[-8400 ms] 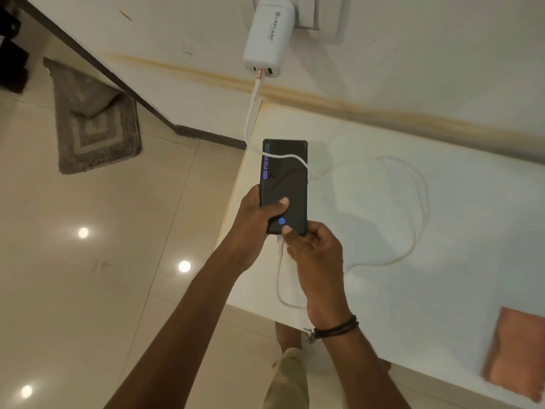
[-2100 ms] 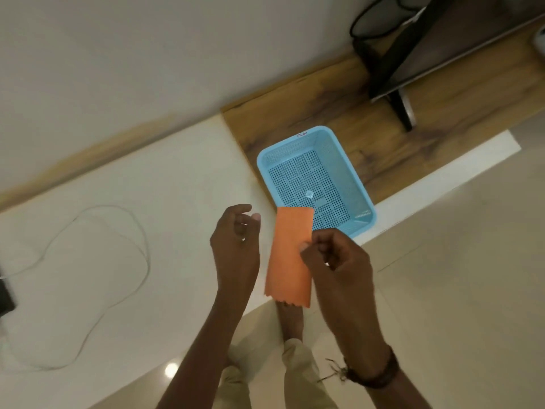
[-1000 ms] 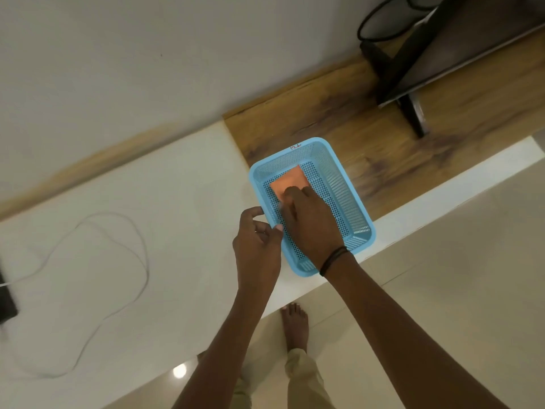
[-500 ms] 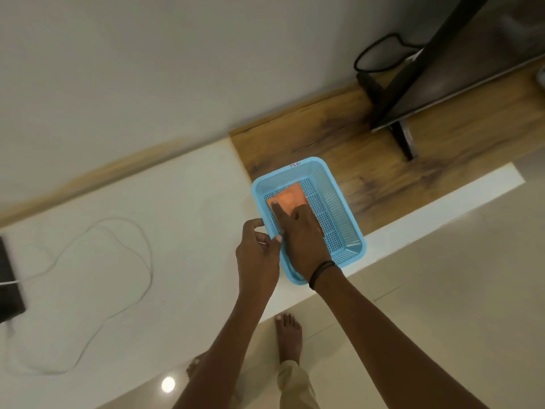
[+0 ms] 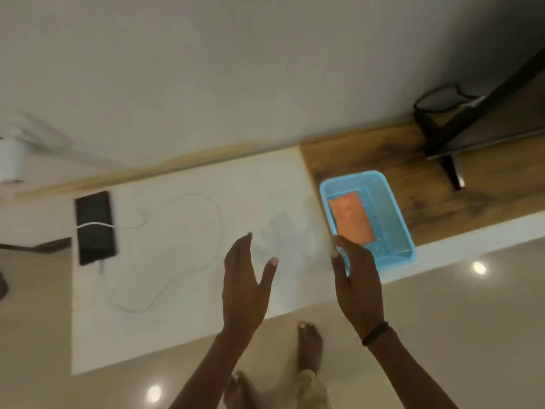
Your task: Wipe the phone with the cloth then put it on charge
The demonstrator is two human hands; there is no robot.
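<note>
The black phone (image 5: 94, 227) lies flat at the left end of the white counter (image 5: 182, 326), with the white charging cable (image 5: 206, 231) crossing its screen and looping over the counter. The orange cloth (image 5: 351, 221) lies flat inside the blue perforated basket (image 5: 396, 219) on the right. My left hand (image 5: 243, 286) hovers open above the counter's front edge, holding nothing. My right hand (image 5: 356, 283) is open too, just in front of the basket's near left corner and clear of the cloth.
A white charger block (image 5: 10, 162) sits on the wall at far left. A wooden shelf top (image 5: 442, 196) extends right of the basket, bearing a black screen stand (image 5: 451, 172) and a black cable coil (image 5: 439, 100). Glossy floor tiles and my bare feet lie below.
My right hand has let go of the cloth and come out of the basket. Both hands have pulled back and opened. The view has swung left, bringing the phone into sight.
</note>
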